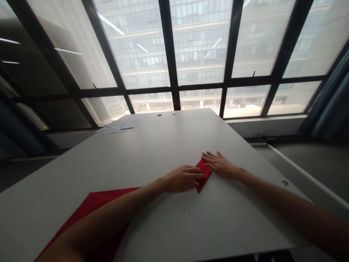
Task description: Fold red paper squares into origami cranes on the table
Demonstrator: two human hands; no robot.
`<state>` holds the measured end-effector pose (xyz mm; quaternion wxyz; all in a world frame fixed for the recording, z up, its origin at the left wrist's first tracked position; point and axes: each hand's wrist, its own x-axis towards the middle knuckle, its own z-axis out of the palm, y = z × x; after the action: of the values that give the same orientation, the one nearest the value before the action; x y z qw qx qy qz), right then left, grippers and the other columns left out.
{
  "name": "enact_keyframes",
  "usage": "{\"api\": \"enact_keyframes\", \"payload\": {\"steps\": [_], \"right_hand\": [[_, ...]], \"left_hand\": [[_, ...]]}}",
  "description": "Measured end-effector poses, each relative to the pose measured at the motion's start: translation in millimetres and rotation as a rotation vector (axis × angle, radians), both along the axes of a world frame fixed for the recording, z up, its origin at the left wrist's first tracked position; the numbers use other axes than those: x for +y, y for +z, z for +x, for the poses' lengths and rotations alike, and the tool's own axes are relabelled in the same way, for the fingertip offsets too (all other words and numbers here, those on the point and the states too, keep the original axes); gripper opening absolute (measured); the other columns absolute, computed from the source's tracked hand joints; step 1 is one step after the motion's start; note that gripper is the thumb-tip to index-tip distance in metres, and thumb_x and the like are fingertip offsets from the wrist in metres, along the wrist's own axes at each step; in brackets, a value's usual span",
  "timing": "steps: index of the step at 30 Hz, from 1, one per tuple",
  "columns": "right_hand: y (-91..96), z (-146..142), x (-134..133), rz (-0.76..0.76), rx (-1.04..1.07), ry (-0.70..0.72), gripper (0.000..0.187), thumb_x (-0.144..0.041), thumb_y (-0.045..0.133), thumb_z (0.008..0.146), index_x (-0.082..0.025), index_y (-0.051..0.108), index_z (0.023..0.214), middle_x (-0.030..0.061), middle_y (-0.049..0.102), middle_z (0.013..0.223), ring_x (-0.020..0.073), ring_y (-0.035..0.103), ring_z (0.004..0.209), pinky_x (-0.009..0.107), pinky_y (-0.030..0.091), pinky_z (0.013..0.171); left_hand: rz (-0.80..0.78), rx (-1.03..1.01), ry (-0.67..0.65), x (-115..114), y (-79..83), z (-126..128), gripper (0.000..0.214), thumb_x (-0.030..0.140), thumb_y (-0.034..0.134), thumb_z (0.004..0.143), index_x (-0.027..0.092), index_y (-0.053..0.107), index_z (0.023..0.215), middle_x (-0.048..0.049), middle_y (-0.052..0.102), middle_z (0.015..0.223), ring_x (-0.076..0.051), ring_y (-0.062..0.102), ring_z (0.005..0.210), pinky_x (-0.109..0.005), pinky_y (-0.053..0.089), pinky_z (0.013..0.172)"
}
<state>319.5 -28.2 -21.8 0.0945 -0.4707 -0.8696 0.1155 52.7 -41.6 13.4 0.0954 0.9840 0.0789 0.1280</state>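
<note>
A small folded red piece point(201, 165) lies flat on the white table point(174, 145), with pointed ends and straight edges. Whether it is cloth or paper I cannot tell. My left hand point(185, 178) rests over its left side, fingers stretched out and lying flat across it. From the right, my right hand point(220, 165) touches the far right part with spread, flat fingers. Under my left forearm lies a larger red sheet point(95, 200), probably cloth, partly hidden by the arm. Between its visible part and the small piece the white tabletop shows.
Loose white papers point(117, 125) with a dark pen point(127, 128) on them lie at the table's far left. Large windows point(200, 40) with dark frames stand beyond the table. Blue curtains point(327, 105) hang at both sides. A white rail point(305, 173) runs past the table's right edge.
</note>
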Motion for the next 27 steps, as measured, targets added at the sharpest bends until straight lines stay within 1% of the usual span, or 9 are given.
{"api": "enact_keyframes", "payload": {"steps": [4, 7, 12, 16, 18, 20, 22, 24, 27], "right_hand": [[-4.0, 0, 2, 0.048, -0.03, -0.075, 0.063, -0.054, 0.015, 0.102, -0.022, 0.025, 0.156, 0.0077, 0.022, 0.163, 0.0276, 0.014, 0.151, 0.06, 0.006, 0.119], [-6.8, -2, 1, 0.079, -0.055, -0.167, 0.061, -0.048, 0.023, 0.102, -0.018, 0.028, 0.155, 0.0106, 0.024, 0.162, 0.0284, 0.015, 0.151, 0.062, 0.008, 0.118], [-10.7, -4, -1, 0.114, -0.06, -0.264, 0.061, -0.044, 0.031, 0.1, -0.011, 0.034, 0.151, 0.0159, 0.028, 0.16, 0.0304, 0.018, 0.15, 0.063, 0.011, 0.117], [-9.6, -7, -4, 0.17, -0.027, -0.283, 0.063, -0.043, 0.035, 0.099, -0.008, 0.032, 0.152, 0.0189, 0.027, 0.16, 0.0307, 0.016, 0.151, 0.06, 0.01, 0.119], [-5.6, -9, -7, 0.238, 0.002, -0.227, 0.061, -0.037, 0.035, 0.099, -0.009, 0.03, 0.153, 0.0169, 0.023, 0.162, 0.0282, 0.012, 0.152, 0.057, 0.007, 0.12], [-0.4, -11, -10, 0.278, 0.031, -0.091, 0.057, -0.032, 0.032, 0.101, -0.013, 0.029, 0.154, 0.0123, 0.02, 0.163, 0.0245, 0.009, 0.152, 0.053, 0.004, 0.121], [3.7, -13, -15, 0.224, 0.051, 0.076, 0.056, -0.036, 0.031, 0.103, -0.019, 0.026, 0.156, 0.0081, 0.019, 0.164, 0.0217, 0.011, 0.152, 0.048, 0.006, 0.123], [5.2, -13, -18, 0.12, 0.056, 0.181, 0.058, -0.044, 0.029, 0.104, -0.023, 0.022, 0.157, 0.0066, 0.02, 0.163, 0.021, 0.013, 0.151, 0.045, 0.01, 0.123], [2.0, -11, -17, 0.031, 0.037, 0.175, 0.062, -0.053, 0.023, 0.104, -0.024, 0.018, 0.158, 0.0076, 0.018, 0.163, 0.0224, 0.013, 0.152, 0.048, 0.008, 0.123]], "left_hand": [[0.046, 0.016, -0.021, -3, 0.6, 0, 0.045, 0.037, 0.045, 0.102, 0.022, 0.049, 0.144, -0.0112, 0.054, 0.144, -0.025, 0.045, 0.138, -0.041, 0.03, 0.119], [0.044, 0.009, 0.007, -1, -0.6, 0, 0.044, 0.035, 0.04, 0.104, 0.021, 0.047, 0.145, -0.0094, 0.054, 0.145, -0.023, 0.041, 0.141, -0.042, 0.025, 0.122], [0.002, -0.02, 0.153, 4, -5.1, -1, 0.039, 0.033, 0.035, 0.106, 0.024, 0.056, 0.137, -0.0056, 0.06, 0.139, -0.019, 0.052, 0.133, -0.037, 0.034, 0.118], [0.015, -0.013, 0.16, 3, -5.5, 0, 0.045, 0.036, 0.04, 0.104, 0.025, 0.045, 0.147, -0.0066, 0.045, 0.152, -0.022, 0.041, 0.142, -0.039, 0.032, 0.119], [0.01, 0.001, 0.122, 2, -4.3, 0, 0.047, 0.036, 0.041, 0.104, 0.026, 0.041, 0.15, -0.0065, 0.039, 0.156, -0.023, 0.036, 0.145, -0.04, 0.03, 0.121], [-0.007, 0.003, 0.105, 2, -3.0, 1, 0.047, 0.036, 0.041, 0.104, 0.026, 0.041, 0.15, -0.0063, 0.038, 0.156, -0.023, 0.035, 0.145, -0.04, 0.029, 0.121], [-0.025, 0.002, 0.107, 2, -2.0, 1, 0.047, 0.036, 0.042, 0.104, 0.026, 0.042, 0.149, -0.0056, 0.038, 0.157, -0.023, 0.033, 0.146, -0.04, 0.028, 0.121], [-0.036, 0.005, 0.108, 2, -1.5, 0, 0.046, 0.037, 0.042, 0.103, 0.028, 0.043, 0.149, -0.0046, 0.037, 0.157, -0.023, 0.032, 0.147, -0.041, 0.027, 0.121], [-0.035, 0.023, 0.113, 2, -1.6, -1, 0.047, 0.037, 0.042, 0.104, 0.029, 0.04, 0.15, -0.0041, 0.035, 0.158, -0.022, 0.03, 0.147, -0.041, 0.027, 0.122]]}}
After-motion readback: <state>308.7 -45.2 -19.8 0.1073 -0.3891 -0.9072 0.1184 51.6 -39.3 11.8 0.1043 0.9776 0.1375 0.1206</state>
